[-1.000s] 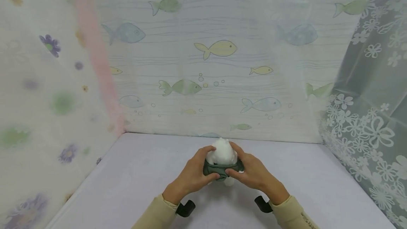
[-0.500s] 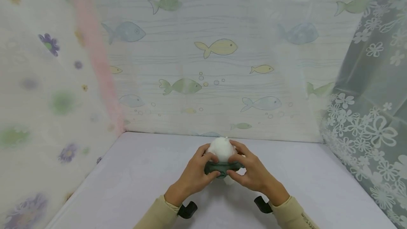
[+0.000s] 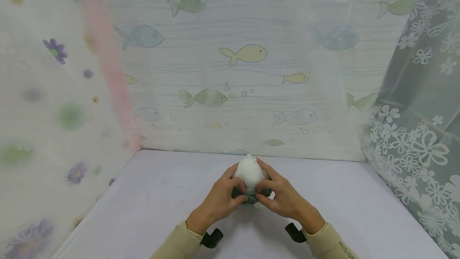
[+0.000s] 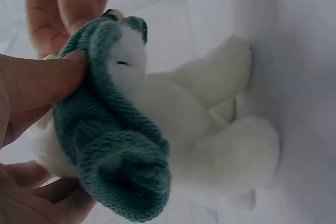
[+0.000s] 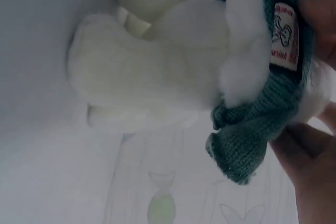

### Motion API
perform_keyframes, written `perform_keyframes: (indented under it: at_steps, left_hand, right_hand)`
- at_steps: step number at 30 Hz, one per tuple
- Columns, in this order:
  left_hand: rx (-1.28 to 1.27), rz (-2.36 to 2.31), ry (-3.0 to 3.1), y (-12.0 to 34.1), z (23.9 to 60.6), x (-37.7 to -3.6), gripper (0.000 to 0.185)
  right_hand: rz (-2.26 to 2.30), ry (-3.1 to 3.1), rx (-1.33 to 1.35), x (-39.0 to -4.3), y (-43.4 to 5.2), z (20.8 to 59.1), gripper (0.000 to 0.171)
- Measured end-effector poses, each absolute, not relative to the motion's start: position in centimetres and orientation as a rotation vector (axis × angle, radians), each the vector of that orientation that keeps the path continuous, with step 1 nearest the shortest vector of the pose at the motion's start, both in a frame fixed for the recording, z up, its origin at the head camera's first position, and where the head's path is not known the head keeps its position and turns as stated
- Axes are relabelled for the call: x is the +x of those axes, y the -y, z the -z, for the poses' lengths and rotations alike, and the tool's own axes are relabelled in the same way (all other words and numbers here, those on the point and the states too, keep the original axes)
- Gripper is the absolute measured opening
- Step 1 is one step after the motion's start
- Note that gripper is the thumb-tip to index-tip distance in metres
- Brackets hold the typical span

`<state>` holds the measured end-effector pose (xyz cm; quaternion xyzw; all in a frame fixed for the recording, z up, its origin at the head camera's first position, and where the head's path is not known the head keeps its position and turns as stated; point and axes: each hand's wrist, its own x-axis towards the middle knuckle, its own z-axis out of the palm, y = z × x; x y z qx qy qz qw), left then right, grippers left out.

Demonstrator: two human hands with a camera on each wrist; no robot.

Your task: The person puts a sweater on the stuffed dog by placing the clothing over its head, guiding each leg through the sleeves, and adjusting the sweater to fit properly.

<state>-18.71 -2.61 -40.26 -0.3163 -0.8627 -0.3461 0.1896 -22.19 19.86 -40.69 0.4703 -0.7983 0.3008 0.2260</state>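
Note:
A white plush toy (image 3: 250, 170) stands on the table with its fluffy head upward. Green knitted clothing, seemingly a small sweater (image 4: 113, 124), is bunched around the head, its sleeve-like ends sticking out at the sides. My left hand (image 3: 222, 196) pinches the knit's edge between thumb and index finger, other fingers round the head. Opposite it, my right hand (image 3: 286, 197) pinches the edge from the other side. A printed label (image 5: 285, 36) shows on the knit in the right wrist view. In the left wrist view, a thin dark eye line (image 4: 122, 63) shows below the knit.
The white-covered table (image 3: 172, 187) ends at a back curtain (image 3: 248, 91) printed with fish. Flowered sheets (image 3: 64, 131) hang at the left, and white-flowered see-through film (image 3: 417, 147) at the right. Black curved mounts (image 3: 213, 238) sit at both wrists.
The green knit has gathered narrower and slightly lower, with more of the white head showing above it. Both index fingers have curled in onto the knit's edge, and the right hand has shifted slightly inward.

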Motion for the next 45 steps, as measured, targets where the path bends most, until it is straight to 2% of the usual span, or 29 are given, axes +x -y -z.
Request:
perform_keyframes:
  at_steps: [5,12,24,31,37,45]
  left_hand:
    - [-0.877,0.804,2.352,2.3,40.6,-18.9,0.034]
    - [-0.852,0.72,2.264,1.9,40.9,-18.9,0.033]
    - [-0.868,0.718,2.212,1.7,41.4,-19.0,0.033]
    - [-0.86,0.639,2.098,1.5,42.0,-19.5,0.027]
    - [-0.817,0.764,2.121,1.6,41.8,-19.4,0.024]
    - [-0.816,0.824,2.162,1.8,41.6,-19.3,0.024]
  right_hand:
    - [-0.699,2.138,1.228,-22.1,-19.4,40.7,0.02]
    - [-0.712,2.124,1.274,-21.9,-18.9,40.9,0.03]
    - [-0.666,2.08,1.287,-22.2,-18.8,41.4,0.025]
    - [-0.636,1.875,1.232,-22.6,-18.2,42.3,0.008]
    - [-0.604,1.832,1.094,-22.4,-17.7,42.7,0.026]
    - [-0.602,1.789,1.088,-22.4,-17.4,43.1,0.02]
